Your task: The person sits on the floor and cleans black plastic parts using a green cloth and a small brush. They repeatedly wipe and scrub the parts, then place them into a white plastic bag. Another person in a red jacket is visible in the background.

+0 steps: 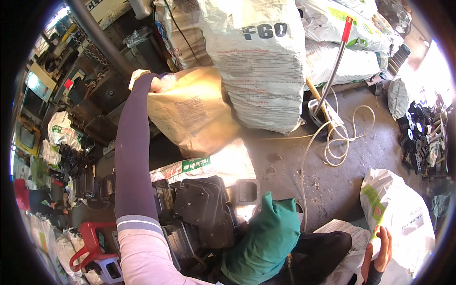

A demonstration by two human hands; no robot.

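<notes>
My left arm in a dark purple sleeve reaches up and away from me. My left hand (141, 79), in a pale glove, grips the top corner of a brown paper sack (190, 114), where a clear plastic liner shows. The sack leans against a large white woven sack (261, 61). At the lower right, my right hand (380, 251) holds the edge of an open white sack (403, 223) with green print, fingers curled over its rim.
A pile of black plastic parts (199, 209) lies below the brown sack, with a green cloth (261, 237) beside it. A red stool (90, 242) stands at the lower left. A pale hose (332, 137) coils on the concrete floor near a red-tipped metal pole (337, 61). More black parts (418, 137) sit at right.
</notes>
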